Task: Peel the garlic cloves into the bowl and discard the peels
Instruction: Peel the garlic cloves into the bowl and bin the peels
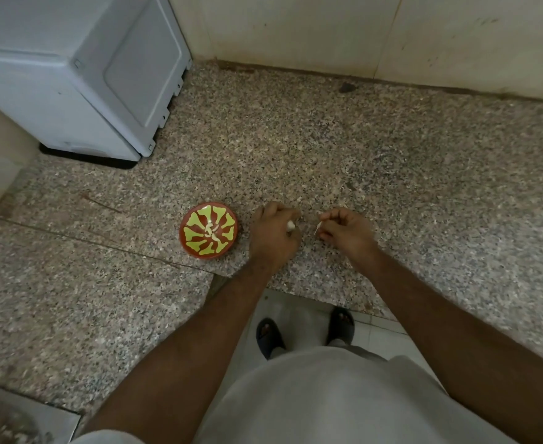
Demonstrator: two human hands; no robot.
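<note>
The left hand has its fingers curled round a pale garlic clove, only the tip of it poking out on the thumb side. The right hand sits just beside it, not touching, fingertips pinched on a thin whitish strip of peel that hangs down off them. Both hands hover low over the speckled granite counter.

Just left of the left hand is the bowl, a small red one with a lime-green petal pattern inside. Sitting at the bottom of it are a few peeled cloves, pale and curved, clustered around the middle. Can't count them for sure, they're kinda small.

Further out, a white appliance stands in the back left corner of the counter against the cream wall. No readable writing or logo anywhere on it. Down below the counter edge you can see dark sandals on a tiled floor.
</note>
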